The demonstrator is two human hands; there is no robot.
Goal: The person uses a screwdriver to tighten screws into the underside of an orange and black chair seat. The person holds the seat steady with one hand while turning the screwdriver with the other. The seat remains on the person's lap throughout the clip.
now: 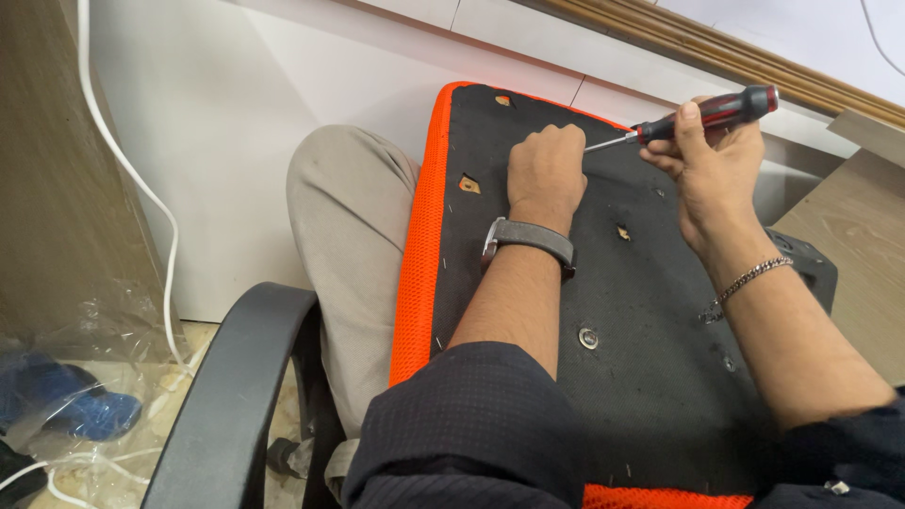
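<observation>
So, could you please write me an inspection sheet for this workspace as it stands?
Surface: upturned chair seat base, black underside with orange mesh edge, resting on the person's lap.
Job's things: red-and-black screwdriver; metal bolt set in the base; several open mounting holes.
Clutter: clear plastic bag with something blue inside, on the floor.
Grips: left hand fisted against the base at the screwdriver tip; right hand closed on the screwdriver handle.
Cables: white cable hanging down the wall to the floor.
Surroundings: black chair armrest, white wall, wooden panels at both sides.
</observation>
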